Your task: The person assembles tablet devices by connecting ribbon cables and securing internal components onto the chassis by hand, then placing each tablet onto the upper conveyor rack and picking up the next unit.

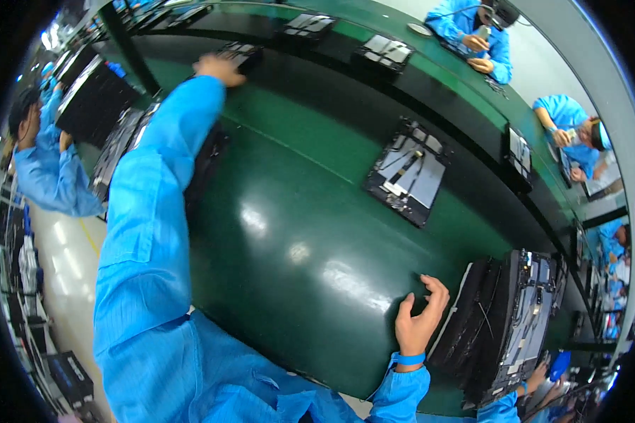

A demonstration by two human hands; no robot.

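Stretched far up the green bench (289,233), the left hand (219,69) lies flat on a dark panel (241,53), gripping nothing. Dragged so, it could slip off. The right hand (420,321) rests half-curled, empty, at the near edge.

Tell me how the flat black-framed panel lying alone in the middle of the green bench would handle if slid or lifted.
The panel looks thin and flat, so it probably slides easily on the glossy green bench and will not roll. Loose-looking strips and white sheets lie exposed on top, so it may be fragile there. Being broad and thin, it might flex if lifted by one corner.
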